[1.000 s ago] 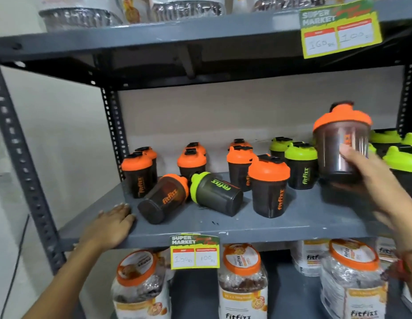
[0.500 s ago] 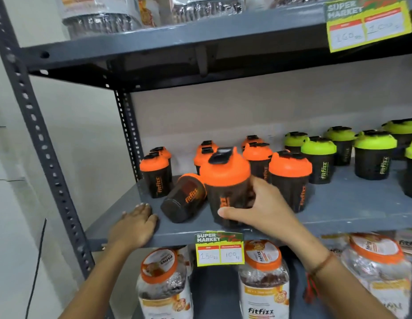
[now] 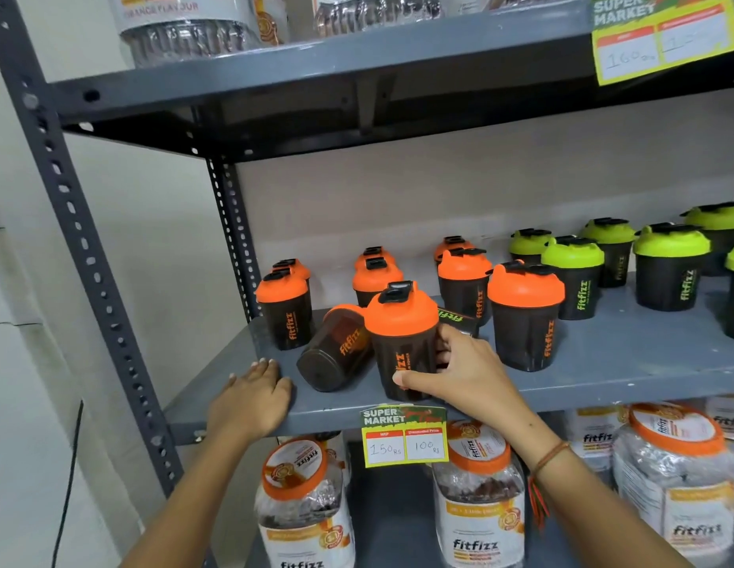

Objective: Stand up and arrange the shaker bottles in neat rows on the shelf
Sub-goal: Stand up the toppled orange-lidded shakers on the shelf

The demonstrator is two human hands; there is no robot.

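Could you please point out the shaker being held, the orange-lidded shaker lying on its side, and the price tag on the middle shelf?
Held shaker (image 3: 400, 317): head view, on its orange lid.
Tipped shaker (image 3: 336, 354): head view, on its dark body.
Price tag (image 3: 404, 438): head view, on its centre.

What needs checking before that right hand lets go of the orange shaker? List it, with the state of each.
1. Right hand grips the orange-lidded shaker: ok, fingers wrap the body.
2. Held shaker upright: ok.
3. Its base flat on the shelf: cannot tell, the price tag and hand hide the bottom edge.
4. Neighbouring bottles all standing: not ok, a tipped orange shaker lies on its side just left of it.
5. Another fallen bottle behind: not ok, a green-lettered shaker lies partly hidden behind the hand.
6. Left hand clear of bottles: ok, flat on the shelf edge.
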